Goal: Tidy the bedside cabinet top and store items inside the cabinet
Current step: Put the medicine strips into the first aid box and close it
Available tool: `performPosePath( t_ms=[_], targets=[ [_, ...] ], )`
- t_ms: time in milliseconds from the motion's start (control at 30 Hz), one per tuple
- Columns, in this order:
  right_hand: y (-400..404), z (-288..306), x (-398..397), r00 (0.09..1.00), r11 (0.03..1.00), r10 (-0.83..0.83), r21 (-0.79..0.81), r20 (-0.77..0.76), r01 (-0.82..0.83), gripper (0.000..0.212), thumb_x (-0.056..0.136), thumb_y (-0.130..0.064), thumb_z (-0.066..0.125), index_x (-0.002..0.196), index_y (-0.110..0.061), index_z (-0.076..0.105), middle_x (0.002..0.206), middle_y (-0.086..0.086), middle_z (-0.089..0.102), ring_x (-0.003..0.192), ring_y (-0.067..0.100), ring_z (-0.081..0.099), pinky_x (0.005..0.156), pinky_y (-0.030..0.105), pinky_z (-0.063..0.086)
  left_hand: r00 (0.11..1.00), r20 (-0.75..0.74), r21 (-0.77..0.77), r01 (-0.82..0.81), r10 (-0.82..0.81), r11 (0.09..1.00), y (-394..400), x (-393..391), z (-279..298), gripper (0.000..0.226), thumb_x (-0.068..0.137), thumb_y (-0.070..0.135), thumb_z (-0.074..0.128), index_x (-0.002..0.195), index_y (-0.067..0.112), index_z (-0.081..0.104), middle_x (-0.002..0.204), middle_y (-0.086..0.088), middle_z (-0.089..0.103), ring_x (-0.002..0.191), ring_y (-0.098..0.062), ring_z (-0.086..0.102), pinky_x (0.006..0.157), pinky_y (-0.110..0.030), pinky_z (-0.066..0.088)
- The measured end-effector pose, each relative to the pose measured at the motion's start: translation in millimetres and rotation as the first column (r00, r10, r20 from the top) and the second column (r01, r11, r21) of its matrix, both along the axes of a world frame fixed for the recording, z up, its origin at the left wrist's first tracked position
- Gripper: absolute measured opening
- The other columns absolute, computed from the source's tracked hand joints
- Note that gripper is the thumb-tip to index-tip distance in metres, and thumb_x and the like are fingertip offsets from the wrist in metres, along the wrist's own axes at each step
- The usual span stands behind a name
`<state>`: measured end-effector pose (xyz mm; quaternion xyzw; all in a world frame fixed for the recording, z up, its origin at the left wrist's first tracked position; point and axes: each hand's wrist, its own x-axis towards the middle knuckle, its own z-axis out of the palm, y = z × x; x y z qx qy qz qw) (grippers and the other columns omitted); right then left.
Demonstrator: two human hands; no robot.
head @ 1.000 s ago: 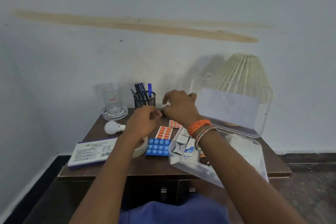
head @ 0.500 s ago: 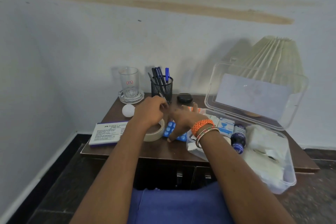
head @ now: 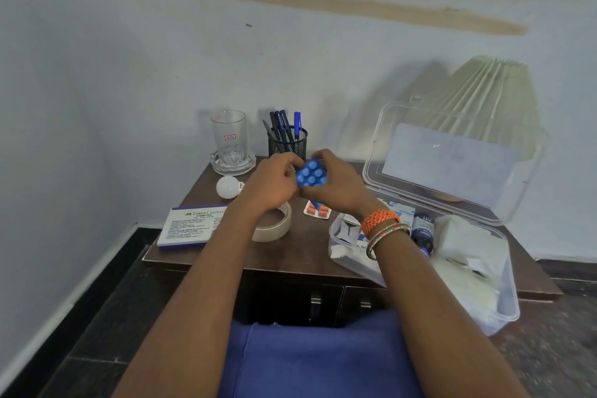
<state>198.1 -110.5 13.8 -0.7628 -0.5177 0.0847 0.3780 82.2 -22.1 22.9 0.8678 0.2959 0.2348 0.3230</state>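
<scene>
Blue blister pack [head: 310,174] is up off the cabinet top [head: 300,252] now, pinched between left hand [head: 274,185] and right hand [head: 336,186], so it's early days: orange pills [head: 318,209], tape roll [head: 274,226], stamp pad box [head: 190,226] and bulb [head: 228,186] all still out, cabinet doors shut.

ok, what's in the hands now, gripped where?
Blue blister pack, lifted above the cabinet top: left hand pinches its left edge, right hand grips its right edge.
</scene>
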Motion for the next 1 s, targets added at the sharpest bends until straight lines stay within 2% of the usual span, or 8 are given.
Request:
performPosePath(
  t_ms=[100, 267, 400, 500, 567, 700, 867, 1000],
  targets=[
    [-1, 5, -7, 0.996, 0.997, -0.044, 0.067, 0.080, 0.039, 0.067, 0.071, -0.032, 0.076, 0.128, -0.018, 0.044, 0.122, 0.003, 0.057, 0.110, 0.021, 0.055, 0.099, 0.046, 0.043, 0.991, 0.127, -0.038, -0.039, 0.043, 0.999, -2, 4, 3, 0.028, 0.093, 0.011, 0.045, 0.118, 0.014, 0.058, 0.116, -0.009, 0.063, 0.098, -0.019, 0.060, 0.080, -0.031, 0.051],
    [1, 10, -15, 0.989, 0.989, -0.034, 0.149, 0.147, 0.011, 0.070, 0.079, -0.031, 0.072, 0.138, -0.019, 0.038, 0.130, 0.005, 0.053, 0.120, 0.023, 0.051, 0.104, 0.049, 0.039, 0.960, 0.254, -0.181, -0.070, 0.115, 0.981, -2, 5, 6, 0.021, 0.092, 0.013, 0.055, 0.112, 0.008, 0.061, 0.107, -0.014, 0.067, 0.089, -0.023, 0.065, 0.076, -0.036, 0.057],
    [-2, 16, -18, 0.990, 0.970, -0.017, 0.238, -0.137, 0.049, 0.070, 0.091, -0.025, 0.061, 0.147, -0.012, 0.022, 0.143, 0.012, 0.041, 0.126, 0.023, 0.047, 0.107, 0.039, 0.039, 0.856, 0.459, -0.479, 0.014, 0.237, 0.878, -4, 3, 11, 0.010, 0.093, 0.006, 0.053, 0.101, 0.008, 0.060, 0.100, -0.012, 0.067, 0.089, -0.024, 0.066, 0.066, -0.029, 0.059],
    [-9, 22, -17, 0.909, 0.917, -0.064, 0.335, -0.411, 0.216, 0.044, 0.093, -0.018, 0.058, 0.133, -0.011, 0.039, 0.127, 0.014, 0.054, 0.097, 0.012, 0.059, 0.085, 0.027, 0.054, 0.851, 0.471, -0.608, 0.124, 0.230, 0.785, -11, 5, 15, 0.010, 0.093, 0.007, 0.053, 0.101, 0.008, 0.059, 0.103, -0.011, 0.065, 0.094, -0.024, 0.066, 0.066, -0.027, 0.059],
    [-15, 25, -15, 0.844, 0.872, -0.070, 0.378, -0.532, 0.311, 0.029, 0.092, -0.015, 0.061, 0.116, -0.011, 0.046, 0.114, 0.015, 0.061, 0.084, 0.008, 0.062, 0.068, 0.017, 0.055, 0.866, 0.461, -0.655, 0.186, 0.193, 0.733, -18, 8, 19, 0.008, 0.092, 0.006, 0.055, 0.093, 0.012, 0.060, 0.105, -0.011, 0.065, 0.091, -0.022, 0.067, 0.065, -0.028, 0.059],
    [-41, 29, -10, 0.733, 0.775, -0.068, 0.427, -0.677, 0.466, 0.022, 0.089, -0.018, 0.065, 0.104, -0.013, 0.050, 0.096, 0.012, 0.067, 0.082, 0.015, 0.069, 0.063, 0.024, 0.058, 0.892, 0.450, -0.680, 0.367, -0.034, 0.634, -30, 11, 26, 0.010, 0.087, 0.005, 0.061, 0.096, 0.011, 0.060, 0.096, -0.007, 0.070, 0.079, -0.017, 0.072, 0.061, -0.028, 0.058],
    [-94, 23, -3, 0.778, 0.707, -0.176, 0.472, -0.603, 0.526, 0.011, 0.088, -0.016, 0.066, 0.096, -0.017, 0.058, 0.081, 0.012, 0.069, 0.070, 0.017, 0.068, 0.057, 0.030, 0.055, 0.877, 0.371, -0.631, 0.479, -0.305, 0.610, -63, 25, 20, 0.020, 0.088, 0.009, 0.061, 0.108, 0.011, 0.061, 0.093, -0.006, 0.070, 0.070, -0.012, 0.070, 0.061, -0.025, 0.057],
    [-134, 21, 12, 0.812, 0.731, -0.275, 0.436, -0.515, 0.524, 0.010, 0.087, -0.008, 0.065, 0.094, -0.015, 0.067, 0.091, 0.011, 0.070, 0.078, 0.016, 0.068, 0.062, 0.021, 0.055, 0.850, 0.288, -0.576, 0.522, -0.441, 0.629, -98, 42, 9, 0.011, 0.092, 0.015, 0.058, 0.102, 0.017, 0.061, 0.089, -0.005, 0.070, 0.067, -0.012, 0.067, 0.060, -0.026, 0.058]
  ],
)
